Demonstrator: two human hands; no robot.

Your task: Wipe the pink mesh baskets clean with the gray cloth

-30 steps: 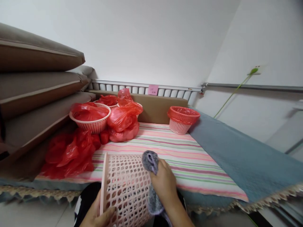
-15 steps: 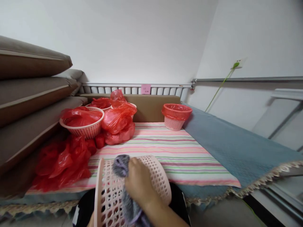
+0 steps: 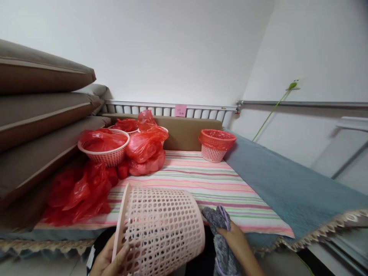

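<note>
Along the striped cloth's (image 3: 207,180) left side, red plastic bags (image 3: 79,197) lie beside stacked cushions (image 3: 43,111). At its near edge, the left hand (image 3: 110,258) grips the rim of a sideways pale pink basket (image 3: 163,222), while the right hand (image 3: 233,238) clutches a grey rag (image 3: 220,245) just beside the basket's base

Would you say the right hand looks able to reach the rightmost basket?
Probably yes: only the striped sheet seems to separate the right hand from that basket, but the held grey cloth may need releasing first.
</note>
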